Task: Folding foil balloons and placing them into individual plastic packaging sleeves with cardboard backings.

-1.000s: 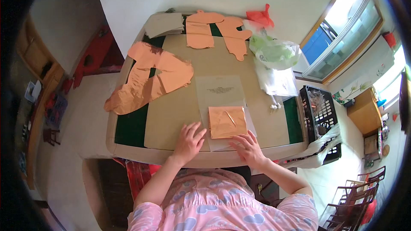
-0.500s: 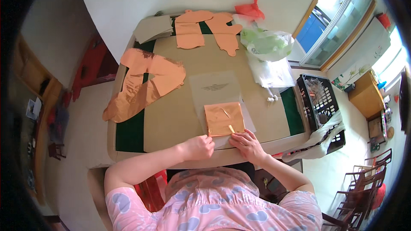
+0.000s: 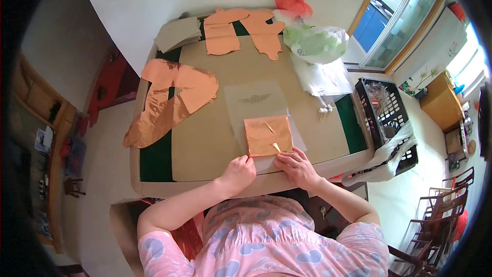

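At the near left corner of the folded copper-coloured foil square (image 3: 269, 134), the left hand (image 3: 240, 174) is closed, its thumb and forefinger pinching the foil at that corner with the other fingers curled in. At the near right corner of the square, the right hand (image 3: 298, 169) is about half unfolded: its fingers lie side by side, a little bent, with the tips resting on the near edge. Whether its thumb pinches the foil from below, I cannot tell. Close to those tips a small pale gold flap (image 3: 277, 147) stands out on the square (a narrow slit-like crease shows farther up its face).

The square lies on a translucent sheet (image 3: 252, 94), which reaches out beyond its far edge; under both is a tan board (image 3: 202, 161). Left of the square and beyond it, a large copper-coloured foil shape (image 3: 197, 90) is spread out, wrinkled at its near end. Well beyond the square lie two more flat foil shapes (image 3: 221, 40), with grey sheets (image 3: 177, 35) to their left. Beyond the square to its right are a clear plastic bag (image 3: 333, 79) and a green-and-white bag (image 3: 316, 45).
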The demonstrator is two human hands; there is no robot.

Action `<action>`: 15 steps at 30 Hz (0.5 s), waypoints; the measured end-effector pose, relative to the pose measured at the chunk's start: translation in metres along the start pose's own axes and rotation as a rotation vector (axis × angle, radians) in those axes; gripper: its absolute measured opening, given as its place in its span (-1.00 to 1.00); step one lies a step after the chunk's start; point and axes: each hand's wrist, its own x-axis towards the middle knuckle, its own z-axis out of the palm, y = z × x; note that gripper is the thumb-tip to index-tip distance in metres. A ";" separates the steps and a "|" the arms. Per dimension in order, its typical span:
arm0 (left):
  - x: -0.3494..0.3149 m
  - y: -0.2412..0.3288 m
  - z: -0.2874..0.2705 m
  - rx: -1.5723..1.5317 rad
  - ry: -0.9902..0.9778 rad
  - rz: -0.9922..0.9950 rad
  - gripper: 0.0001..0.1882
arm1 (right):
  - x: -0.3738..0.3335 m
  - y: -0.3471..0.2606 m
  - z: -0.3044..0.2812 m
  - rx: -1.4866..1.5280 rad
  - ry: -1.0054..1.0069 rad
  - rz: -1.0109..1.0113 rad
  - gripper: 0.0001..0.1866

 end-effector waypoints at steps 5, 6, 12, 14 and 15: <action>0.001 0.024 0.015 0.066 0.004 -0.121 -0.83 | 0.000 -0.002 -0.003 -0.053 -0.049 0.007 -0.45; 0.001 0.027 0.016 0.105 -0.005 -0.151 -0.82 | 0.000 -0.004 -0.003 -0.055 -0.022 0.005 -0.46; 0.001 0.021 0.014 0.061 -0.038 -0.162 -0.93 | -0.001 -0.004 0.001 -0.058 0.017 0.000 -0.50; -0.005 0.016 0.019 -0.007 0.002 -0.168 -0.94 | -0.001 -0.004 0.002 -0.057 0.025 0.002 -0.51; -0.007 0.015 0.022 -0.078 0.047 -0.177 -0.95 | -0.001 -0.005 0.003 -0.064 0.032 0.002 -0.52</action>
